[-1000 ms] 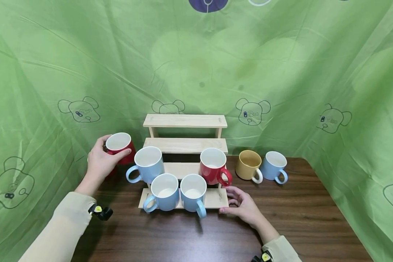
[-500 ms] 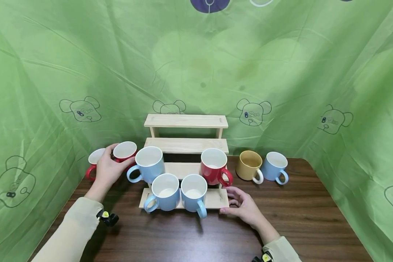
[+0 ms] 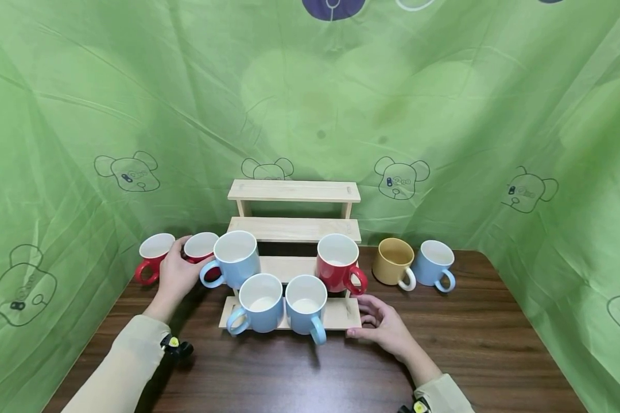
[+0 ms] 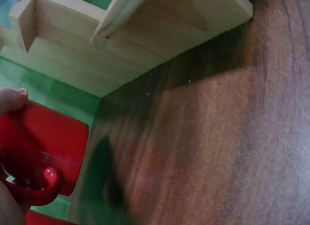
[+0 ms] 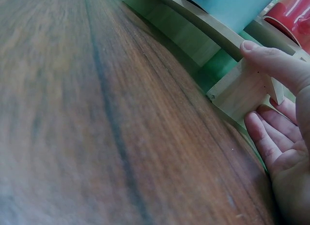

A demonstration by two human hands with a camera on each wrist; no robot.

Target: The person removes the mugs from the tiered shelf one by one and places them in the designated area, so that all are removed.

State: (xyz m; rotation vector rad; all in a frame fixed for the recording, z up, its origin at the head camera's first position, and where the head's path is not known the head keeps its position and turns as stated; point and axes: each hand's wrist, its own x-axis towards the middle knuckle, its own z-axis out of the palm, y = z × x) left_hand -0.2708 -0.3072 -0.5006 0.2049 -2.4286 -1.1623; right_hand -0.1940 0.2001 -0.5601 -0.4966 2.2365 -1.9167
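Observation:
My left hand [image 3: 177,278] grips a red mug [image 3: 198,256] with a white inside, left of a tiered wooden rack [image 3: 294,229]. In the left wrist view, a thumb presses the red mug [image 4: 53,142] near its handle; whether its base touches the table I cannot tell. My right hand [image 3: 388,330] holds the right end of the rack's lowest step, thumb at the front edge and fingers beside the end. Two light blue mugs [image 3: 262,307] stand on that step. One step up are another light blue mug [image 3: 240,265] and a red mug [image 3: 333,272].
Another red mug [image 3: 152,258] stands left of my left hand. Right of the rack are a mustard mug [image 3: 387,267] and a light blue mug [image 3: 427,268]. A green curtain [image 3: 310,103] closes off the back and sides of the dark wooden table [image 3: 475,338].
My left hand has moved down and to the right with the red mug, lowering it beside the rack. The other red mug has come into view behind it. My right hand has stayed put.

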